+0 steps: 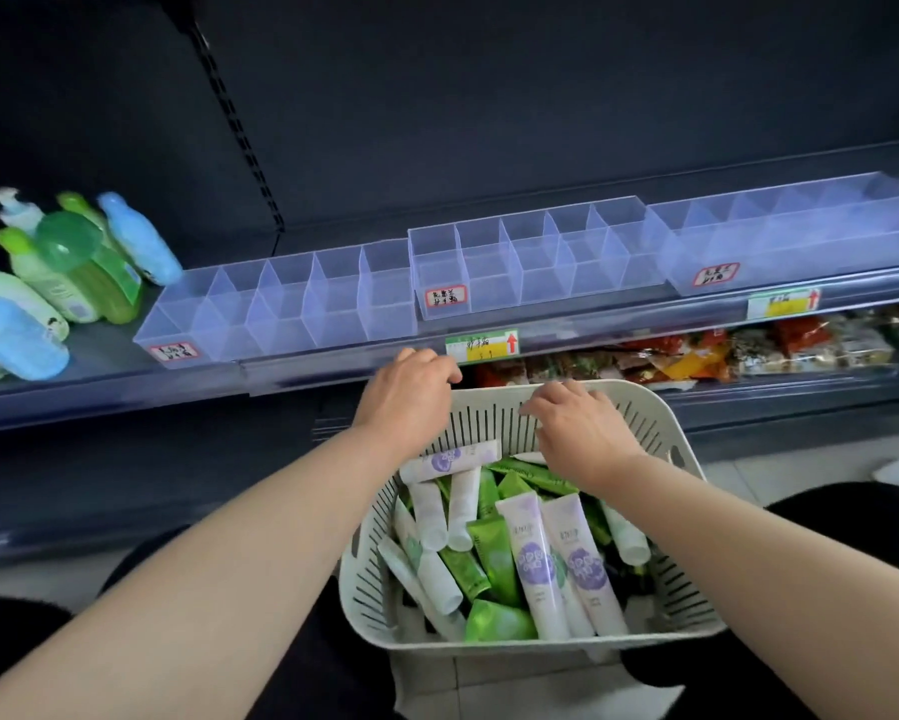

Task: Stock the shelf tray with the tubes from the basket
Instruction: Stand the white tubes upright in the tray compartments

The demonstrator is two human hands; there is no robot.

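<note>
Here, three trays, one basket.

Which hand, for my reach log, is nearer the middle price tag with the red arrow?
Left. The left hand is just below-left of the price tag; the right hand lies lower right, over the basket.

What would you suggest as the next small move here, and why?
Probably release the right hand from the basket rim and lower it onto a purple tube. Both hands, the left hand too, seem to grip the far rim and hold no tube, while the tray ahead stands empty.
</note>
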